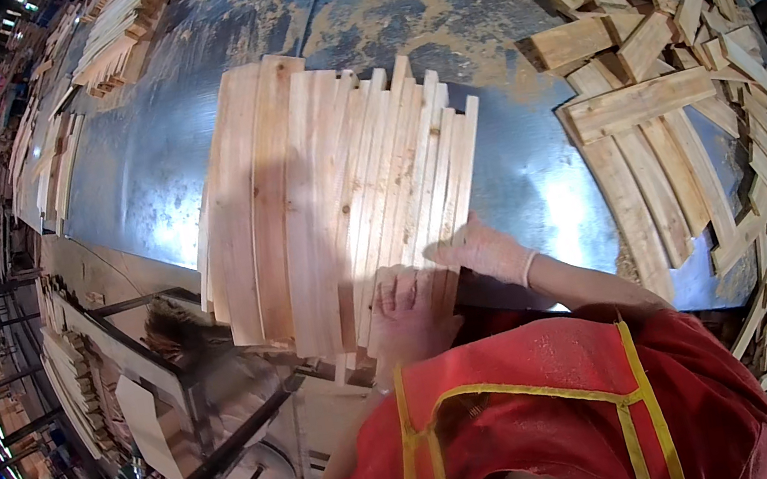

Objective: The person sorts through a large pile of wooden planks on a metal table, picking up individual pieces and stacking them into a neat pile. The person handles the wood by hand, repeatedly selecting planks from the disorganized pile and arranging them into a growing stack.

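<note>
A broad bundle of pale wooden strips (316, 200) lies side by side across the near edge of the metal table, its far ends uneven. My left hand (403, 309) rests over the near ends of the strips, fingers stretched out and lying flat; its wrist is blurred. At the bundle's lower right corner, my right hand (485, 249) grips the outer strips. One digit reaches over their top, and the others lie along the right side, partly hidden.
The metal table (209, 45) carries patches of sawdust. Loose wooden pieces (653, 32) are heaped along its right side. Another stack of strips (127, 29) lies at the far left. Below the table's left edge stands a dark metal frame (209, 467).
</note>
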